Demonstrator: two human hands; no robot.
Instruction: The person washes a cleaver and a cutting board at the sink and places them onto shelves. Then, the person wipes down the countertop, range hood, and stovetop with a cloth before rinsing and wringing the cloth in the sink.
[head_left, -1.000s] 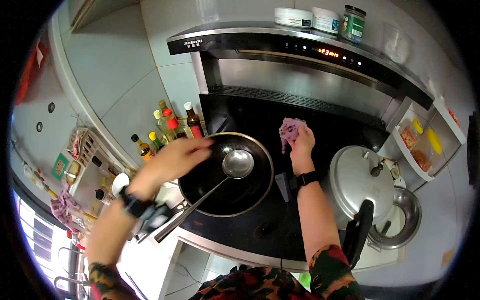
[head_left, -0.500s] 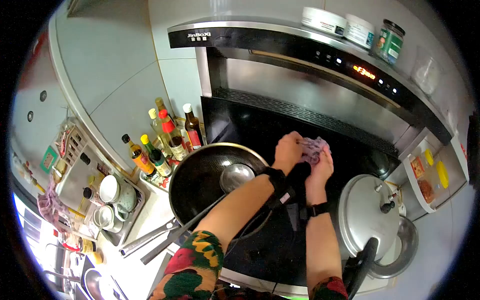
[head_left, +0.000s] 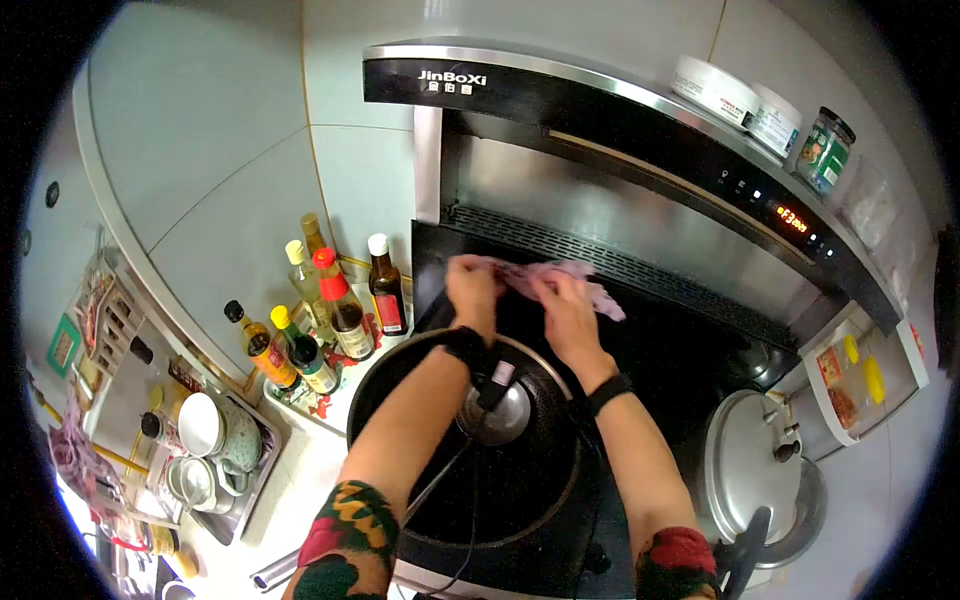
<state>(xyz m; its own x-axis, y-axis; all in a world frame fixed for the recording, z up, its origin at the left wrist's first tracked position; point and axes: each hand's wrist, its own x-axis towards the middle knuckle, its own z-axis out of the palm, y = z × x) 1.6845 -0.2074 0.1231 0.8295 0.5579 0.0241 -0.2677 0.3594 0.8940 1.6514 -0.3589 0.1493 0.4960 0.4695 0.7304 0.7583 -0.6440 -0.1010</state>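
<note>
Left hand (head_left: 474, 290) and right hand (head_left: 570, 318) stretch past the wok (head_left: 530, 480), both gripping a purple cloth (head_left: 600, 294).

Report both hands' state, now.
Left hand: closed, holding the pinkish-purple cloth near one end.
Right hand: closed, holding the same cloth farther along.

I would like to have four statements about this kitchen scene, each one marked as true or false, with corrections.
1. The left hand and the right hand both touch the cloth. True.
2. The pressure cooker stands to the right of the wok. True.
3. The ladle lies on the pressure cooker. False: its bowl is in the wok.
4. The red-capped bottle stands on the range hood. False: it stands among other bottles.
</note>
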